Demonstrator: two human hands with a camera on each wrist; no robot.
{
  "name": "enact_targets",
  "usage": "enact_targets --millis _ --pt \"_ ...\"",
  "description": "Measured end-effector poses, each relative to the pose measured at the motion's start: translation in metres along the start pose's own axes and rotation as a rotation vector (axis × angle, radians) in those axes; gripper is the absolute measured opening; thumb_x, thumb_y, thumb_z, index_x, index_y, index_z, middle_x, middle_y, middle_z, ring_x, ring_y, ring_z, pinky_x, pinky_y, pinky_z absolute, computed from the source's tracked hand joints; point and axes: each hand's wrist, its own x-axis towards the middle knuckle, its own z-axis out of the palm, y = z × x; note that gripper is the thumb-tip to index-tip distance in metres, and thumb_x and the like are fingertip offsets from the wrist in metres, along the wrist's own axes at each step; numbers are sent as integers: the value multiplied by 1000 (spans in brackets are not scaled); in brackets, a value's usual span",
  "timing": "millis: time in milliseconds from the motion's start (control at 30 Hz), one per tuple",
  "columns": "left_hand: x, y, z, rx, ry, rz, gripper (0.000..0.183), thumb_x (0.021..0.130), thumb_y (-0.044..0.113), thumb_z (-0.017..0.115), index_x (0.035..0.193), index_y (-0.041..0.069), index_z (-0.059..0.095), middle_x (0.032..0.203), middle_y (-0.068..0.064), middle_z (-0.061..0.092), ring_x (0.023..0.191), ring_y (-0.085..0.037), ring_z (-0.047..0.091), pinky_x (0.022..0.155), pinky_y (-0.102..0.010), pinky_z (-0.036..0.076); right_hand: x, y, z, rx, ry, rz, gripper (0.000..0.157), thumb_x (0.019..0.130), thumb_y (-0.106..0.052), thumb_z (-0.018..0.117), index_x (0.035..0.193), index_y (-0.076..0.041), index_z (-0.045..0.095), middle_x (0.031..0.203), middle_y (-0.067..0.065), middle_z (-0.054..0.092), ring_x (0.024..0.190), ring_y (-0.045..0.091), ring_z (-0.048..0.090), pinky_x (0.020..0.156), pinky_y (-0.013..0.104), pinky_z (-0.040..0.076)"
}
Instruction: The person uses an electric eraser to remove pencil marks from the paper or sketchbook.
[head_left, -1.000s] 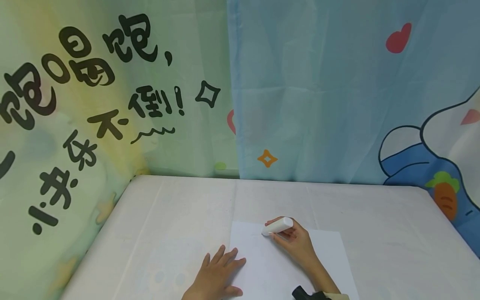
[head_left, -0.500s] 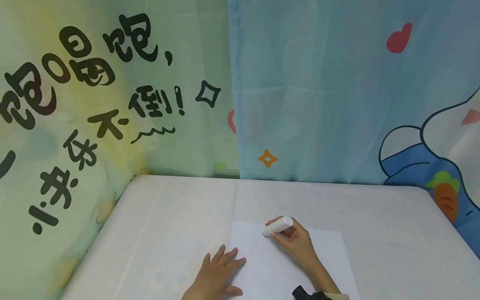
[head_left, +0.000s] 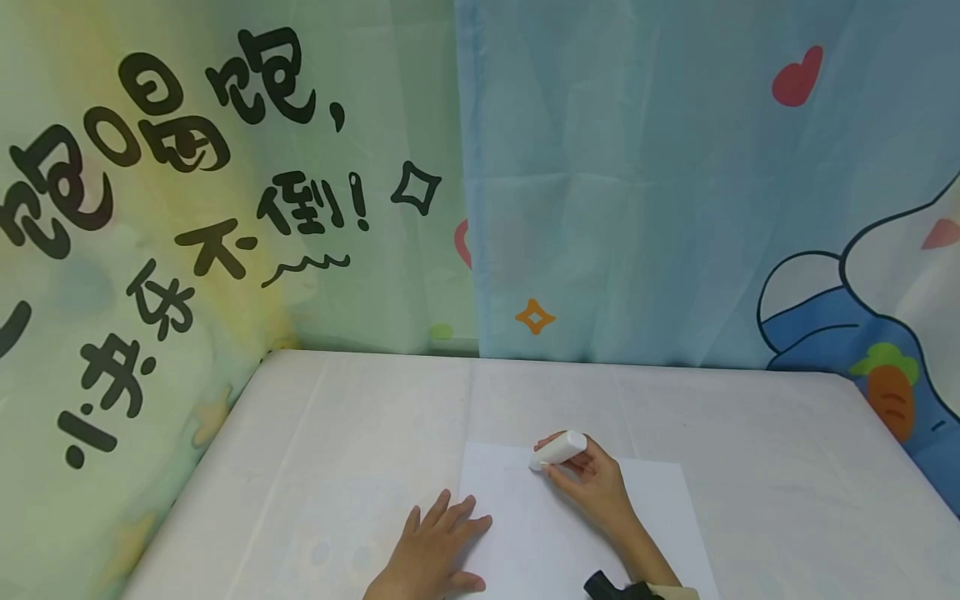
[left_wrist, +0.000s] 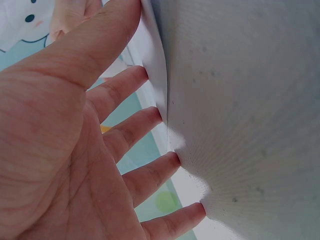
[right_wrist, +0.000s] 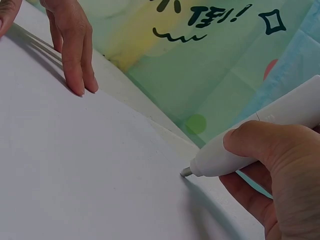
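A sheet of white paper (head_left: 525, 533) lies on the white-covered table. My right hand (head_left: 596, 492) grips a thick white pen-shaped tool (head_left: 558, 448) with a narrow grey metal tip, thumb on one side and fingers on the other. In the right wrist view that tip (right_wrist: 186, 172) is down at the paper near its far edge; I cannot tell what kind of tool it is. My left hand (head_left: 431, 546) is spread at the paper's left edge. Its fingertips press down in the left wrist view, some at the sheet's edge, some on the cloth.
The table (head_left: 360, 433) is covered with a pale cloth. Behind it hang a blue curtain (head_left: 637, 208) and a green printed curtain (head_left: 375, 292) with black lettering. A black strap (head_left: 618, 587) is on the right wrist, next to a beige sleeve.
My right hand has shifted slightly to the right with the white pen-shaped tool, its tip staying low by the paper. My left hand has stayed in place.
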Motion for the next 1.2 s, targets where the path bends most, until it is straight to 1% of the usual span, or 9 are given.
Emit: enact_targets --millis 167,567,867,1200 --pt "0 0 0 2 0 2 69 82 59 63 138 21 52 147 -7 49 136 -39 41 96 -65 43 0 1 0 -2 5 -7 41 73 22 71 110 13 57 101 29 66 101 4 66 86 17 52" --pt "0 0 1 -5 4 2 69 82 58 64 138 21 52 147 -7 48 136 -39 41 97 -65 43 1 2 0 7 -27 -18 39 75 22 69 111 13 56 102 32 64 103 4 66 86 17 52" --pt "1 0 0 7 -9 -8 69 81 58 64 139 22 52 148 -6 48 137 -38 40 98 -64 42 0 3 0 12 -29 -5 39 75 21 70 110 13 56 103 32 65 103 4 66 86 18 52" --pt "0 2 0 32 -4 -18 69 79 58 67 138 23 53 147 -4 49 136 -36 42 97 -62 44 -1 2 -1 8 -12 1 39 75 20 71 111 12 57 104 25 68 102 5 66 86 18 52"
